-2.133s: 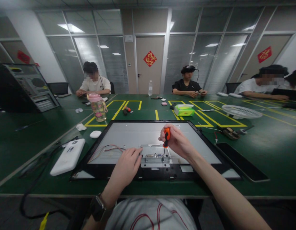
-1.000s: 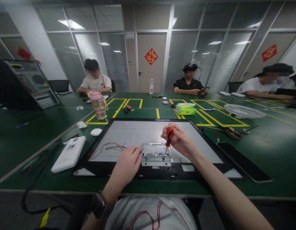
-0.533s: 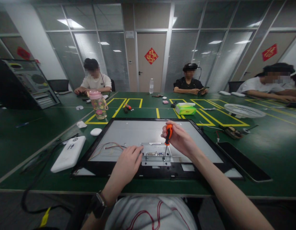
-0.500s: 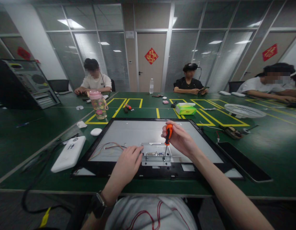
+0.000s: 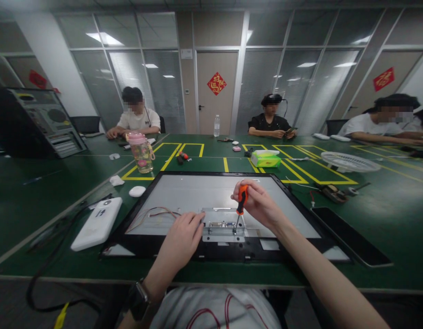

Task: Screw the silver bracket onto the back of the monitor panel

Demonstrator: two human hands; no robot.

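A flat display panel (image 5: 163,192) with a black frame lies on the green table in front of me. Near its front edge sits a metal bracket (image 5: 211,238) with a row of connectors. My right hand (image 5: 257,201) grips an orange and black screwdriver (image 5: 243,197), its tip down at the right end of the bracket. The screwdriver stands nearly upright, leaning slightly. My left hand (image 5: 186,235) rests flat on the panel, fingertips at the bracket's left side, with nothing visible in it. Thin wires (image 5: 156,211) run over the panel to the left of that hand.
Left of the panel lie a white power bank (image 5: 98,224) and a white round case (image 5: 137,191); a pink-lidded bottle (image 5: 140,153) stands behind. To the right are a black phone (image 5: 348,235) and a tissue pack (image 5: 265,158). Several people sit across the table.
The head view has tipped slightly, so things sit a little lower. The screwdriver leans a bit more, its tip still at the same spot. My left hand stays by the bracket.
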